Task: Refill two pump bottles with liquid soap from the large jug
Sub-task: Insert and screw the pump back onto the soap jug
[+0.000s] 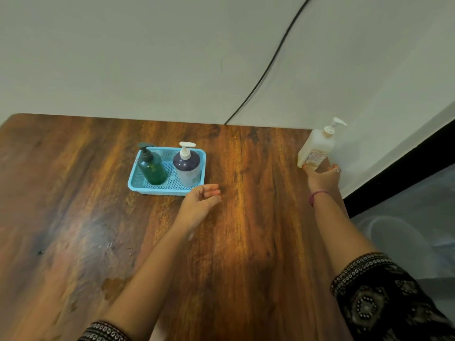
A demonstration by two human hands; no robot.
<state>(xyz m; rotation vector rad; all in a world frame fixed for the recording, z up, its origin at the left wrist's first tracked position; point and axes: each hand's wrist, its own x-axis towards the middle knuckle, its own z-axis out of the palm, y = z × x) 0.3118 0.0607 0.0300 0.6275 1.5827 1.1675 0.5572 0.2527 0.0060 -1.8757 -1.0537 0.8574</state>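
A green pump bottle (151, 166) and a purple pump bottle with a white pump (187, 167) stand upright side by side in a blue mesh basket (138, 179) on the wooden table. A large pale jug with a white pump top (316, 148) leans near the table's far right corner. My right hand (322, 178) grips the jug's base from below. My left hand (202, 200) hovers palm up just right of the basket's front corner, fingers loosely apart, holding nothing.
The wooden table (246, 242) meets a pale wall at the back, where a black cable (266, 70) runs down. The table's right edge is close to the jug; beyond it lies a grey floor with a pale round basin (398, 239).
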